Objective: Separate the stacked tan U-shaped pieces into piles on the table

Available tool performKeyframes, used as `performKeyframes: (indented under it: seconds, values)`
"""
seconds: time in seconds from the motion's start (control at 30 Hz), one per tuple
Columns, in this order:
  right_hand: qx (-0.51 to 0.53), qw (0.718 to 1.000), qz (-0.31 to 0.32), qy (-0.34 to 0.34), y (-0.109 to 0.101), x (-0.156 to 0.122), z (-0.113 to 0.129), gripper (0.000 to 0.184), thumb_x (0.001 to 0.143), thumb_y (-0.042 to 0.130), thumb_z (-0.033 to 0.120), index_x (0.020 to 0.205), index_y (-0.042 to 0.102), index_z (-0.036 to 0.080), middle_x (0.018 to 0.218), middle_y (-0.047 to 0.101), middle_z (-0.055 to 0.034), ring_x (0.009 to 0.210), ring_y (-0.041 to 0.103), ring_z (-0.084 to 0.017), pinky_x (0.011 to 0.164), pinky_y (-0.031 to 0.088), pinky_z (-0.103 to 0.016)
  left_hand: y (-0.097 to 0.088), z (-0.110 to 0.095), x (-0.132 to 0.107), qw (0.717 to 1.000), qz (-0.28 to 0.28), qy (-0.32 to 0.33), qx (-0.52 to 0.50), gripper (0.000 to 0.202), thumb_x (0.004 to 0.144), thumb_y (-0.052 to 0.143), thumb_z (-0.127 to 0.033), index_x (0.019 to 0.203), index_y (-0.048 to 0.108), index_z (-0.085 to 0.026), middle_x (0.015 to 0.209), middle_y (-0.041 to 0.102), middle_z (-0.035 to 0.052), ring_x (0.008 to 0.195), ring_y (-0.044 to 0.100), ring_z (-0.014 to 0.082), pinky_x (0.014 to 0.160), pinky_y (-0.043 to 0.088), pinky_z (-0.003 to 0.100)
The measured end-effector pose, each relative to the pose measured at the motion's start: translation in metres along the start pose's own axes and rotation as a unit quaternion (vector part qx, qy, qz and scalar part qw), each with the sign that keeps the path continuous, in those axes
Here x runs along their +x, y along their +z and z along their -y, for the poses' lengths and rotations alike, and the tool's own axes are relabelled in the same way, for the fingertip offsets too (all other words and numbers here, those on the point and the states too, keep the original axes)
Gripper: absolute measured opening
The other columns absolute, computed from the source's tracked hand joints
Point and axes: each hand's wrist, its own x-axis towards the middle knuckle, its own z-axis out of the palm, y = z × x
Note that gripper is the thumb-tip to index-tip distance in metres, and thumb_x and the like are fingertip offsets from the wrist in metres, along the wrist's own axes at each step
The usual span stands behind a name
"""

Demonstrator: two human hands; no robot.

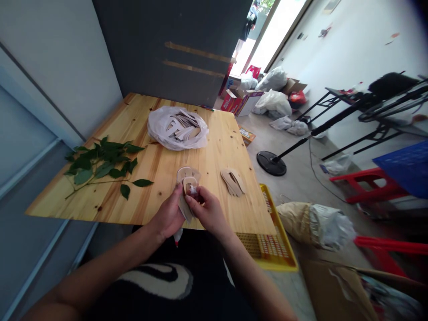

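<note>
with your left hand (167,216) gripping the cutouts (189,182) and right hand (209,211) pinching one (over the counter (160,162)), align edges squarely.

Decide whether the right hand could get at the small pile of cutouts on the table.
Probably yes: the pile lies just beyond the right hand on the table, nothing between them, though that hand is pinching other cutouts.

Wearer: two bare arms, dark top with light print.
Left hand (169,216) and right hand (209,211) ungloved, forearms uncovered right down to the bottom frame edge. Black garment (200,276) fills the lower centre between the arms; it carries a white swirl print (157,280), curved, with a grey outline.
</note>
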Motion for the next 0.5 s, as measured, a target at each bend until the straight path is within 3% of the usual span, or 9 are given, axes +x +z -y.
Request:
performKeyframes:
  seconds: [0.13,0.4,0.5]
  values:
    - [0.102,0.994,0.012,0.026,0.0006,0.0037,-0.0035,0.029,0.089,0.066,0.052,0.09,0.063,0.023,0.078,0.063,-0.0008,0.069,0.058,-0.016,0.06,0.047,-0.027,-0.0045,0.0023,0.0005,0.999,-0.024,0.033,0.019,0.026,0.086,0.077,-0.033,0.103,0.075,-0.013,0.108,0.078,0.0125,0.12,0.067,0.0289,0.107,0.05,0.039]
    - [0.133,0.991,0.015,0.031,0.0014,0.0047,-0.0066,0.03,0.088,0.068,0.053,0.093,0.065,0.024,0.076,0.063,-0.0004,0.068,0.059,-0.016,0.058,0.049,-0.027,-0.0008,-0.0017,0.0013,0.997,-0.051,0.048,0.03,0.026,0.078,0.078,-0.018,0.103,0.077,-0.012,0.109,0.079,0.0129,0.119,0.068,0.0291,0.107,0.051,0.039]
    - [0.137,0.99,-0.035,0.011,0.0008,0.0037,-0.0089,0.03,0.092,0.065,0.051,0.105,0.064,0.024,0.082,0.065,-0.0016,0.069,0.061,-0.016,0.061,0.053,-0.028,0.0035,-0.0039,0.0017,0.998,-0.059,0.033,0.018,0.022,0.078,0.075,-0.016,0.1,0.077,-0.011,0.104,0.08,0.013,0.118,0.069,0.0304,0.105,0.052,0.04]
